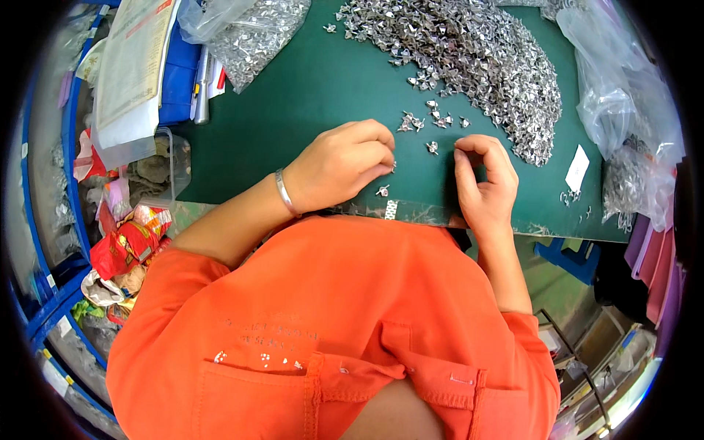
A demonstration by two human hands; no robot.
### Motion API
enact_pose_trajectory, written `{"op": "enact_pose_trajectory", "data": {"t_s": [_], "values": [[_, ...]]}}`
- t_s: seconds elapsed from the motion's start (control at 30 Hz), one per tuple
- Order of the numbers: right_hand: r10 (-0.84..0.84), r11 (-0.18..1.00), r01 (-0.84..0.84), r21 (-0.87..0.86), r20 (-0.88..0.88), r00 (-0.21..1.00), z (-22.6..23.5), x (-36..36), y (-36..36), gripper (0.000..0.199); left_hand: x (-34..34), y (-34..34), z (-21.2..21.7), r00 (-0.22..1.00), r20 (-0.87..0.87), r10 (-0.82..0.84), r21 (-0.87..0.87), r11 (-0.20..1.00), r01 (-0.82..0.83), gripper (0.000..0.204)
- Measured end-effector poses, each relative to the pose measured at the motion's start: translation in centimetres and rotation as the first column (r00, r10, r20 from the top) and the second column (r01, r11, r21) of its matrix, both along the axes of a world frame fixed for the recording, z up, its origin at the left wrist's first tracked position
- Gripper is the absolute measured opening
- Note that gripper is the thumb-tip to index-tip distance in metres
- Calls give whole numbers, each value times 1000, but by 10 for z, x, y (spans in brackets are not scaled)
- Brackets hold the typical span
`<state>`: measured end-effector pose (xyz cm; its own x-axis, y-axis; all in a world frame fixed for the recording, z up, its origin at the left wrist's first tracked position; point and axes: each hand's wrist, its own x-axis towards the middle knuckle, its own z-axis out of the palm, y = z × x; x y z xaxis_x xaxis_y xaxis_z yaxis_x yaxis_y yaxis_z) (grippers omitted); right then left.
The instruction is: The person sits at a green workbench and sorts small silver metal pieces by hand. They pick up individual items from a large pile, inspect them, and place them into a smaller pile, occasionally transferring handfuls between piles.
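Observation:
My left hand [346,165], with a metal bangle [283,192] at its wrist, is closed in a pinch above the near part of the green table [264,110]. A bit of a small silver metal part [394,167] shows at its fingertips. Thumb and forefinger of my right hand [490,180] are pressed together; whatever lies between them is too small to tell. Between and beyond the hands lie several loose metal parts [433,148], and one more part [383,191] is just below the left fingertips. A large heap of the same parts [469,59] spreads over the far right.
A clear bag of metal parts [264,37] and a blue box [180,81] under papers [132,66] stand far left. On the right are a white paper slip [577,169] and clear plastic bags [612,95]. A blue stool [570,258] is below the table edge.

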<state>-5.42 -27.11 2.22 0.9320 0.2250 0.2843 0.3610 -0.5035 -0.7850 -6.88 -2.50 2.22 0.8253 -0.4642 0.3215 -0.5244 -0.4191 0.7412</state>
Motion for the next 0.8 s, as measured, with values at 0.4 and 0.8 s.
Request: {"op": "enact_pose_trajectory", "data": {"t_s": [0.4, 0.8], "values": [[219, 976, -216, 35, -147, 965, 9, -13, 14, 13, -5, 6, 4, 999, 35, 1, 139, 990, -6, 15], [287, 956, -268, -117, 205, 936, 1, 11, 22, 17, 6, 5, 13, 975, -217, 52, 25, 999, -48, 11]]}}
